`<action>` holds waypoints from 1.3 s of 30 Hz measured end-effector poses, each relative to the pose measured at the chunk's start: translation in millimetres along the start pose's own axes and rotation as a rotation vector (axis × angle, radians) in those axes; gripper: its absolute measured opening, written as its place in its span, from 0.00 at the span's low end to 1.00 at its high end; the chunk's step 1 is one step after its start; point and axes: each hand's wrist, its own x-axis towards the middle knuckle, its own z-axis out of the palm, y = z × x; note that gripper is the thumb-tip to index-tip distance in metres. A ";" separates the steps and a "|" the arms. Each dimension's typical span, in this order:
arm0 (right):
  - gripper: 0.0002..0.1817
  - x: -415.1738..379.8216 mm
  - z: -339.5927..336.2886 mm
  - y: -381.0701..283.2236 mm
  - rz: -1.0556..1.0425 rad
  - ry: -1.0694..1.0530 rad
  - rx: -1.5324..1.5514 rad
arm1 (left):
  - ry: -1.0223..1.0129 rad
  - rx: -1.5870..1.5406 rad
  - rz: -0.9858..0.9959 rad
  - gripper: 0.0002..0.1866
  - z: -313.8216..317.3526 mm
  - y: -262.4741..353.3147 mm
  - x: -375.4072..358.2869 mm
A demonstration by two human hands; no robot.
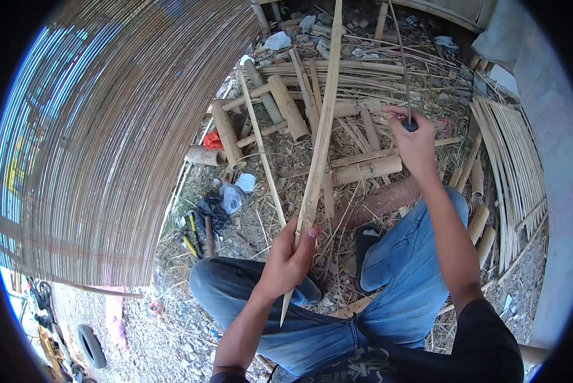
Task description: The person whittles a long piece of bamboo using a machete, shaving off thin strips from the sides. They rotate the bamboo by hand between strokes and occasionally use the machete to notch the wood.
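Observation:
My left hand [288, 260] is closed around a long pale bamboo strip [325, 121], which rises past the top of the view; a pointed end sticks out below the fist. A second, thinner bamboo strip [262, 150] meets the same hand and slants up to the left. In my right hand [414, 137], raised at the right, is a long thin blade [403, 57] with a black handle, pointing up and away. The blade stands apart from the strips, and its kind I cannot tell.
Cut bamboo tubes [290, 108] form a low frame on the littered ground ahead. A large slatted bamboo blind [107, 140] hangs at the left. Slats [510, 172] are stacked at the right. Near my knee lie a plastic bag [231, 198] and yellow-handled tools [189, 244].

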 end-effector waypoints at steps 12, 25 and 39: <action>0.21 -61.3 24.6 -29.8 -0.037 -0.563 -0.095 | 0.054 0.003 -0.011 0.17 5.5 10.0 12.8; 0.27 -83.0 43.5 -37.8 -0.200 -0.913 -0.321 | 0.110 0.025 0.041 0.16 -3.1 4.6 3.8; 0.32 -74.7 40.3 -29.1 -0.382 -0.815 -0.402 | 0.127 0.250 0.241 0.11 -2.0 -7.9 10.4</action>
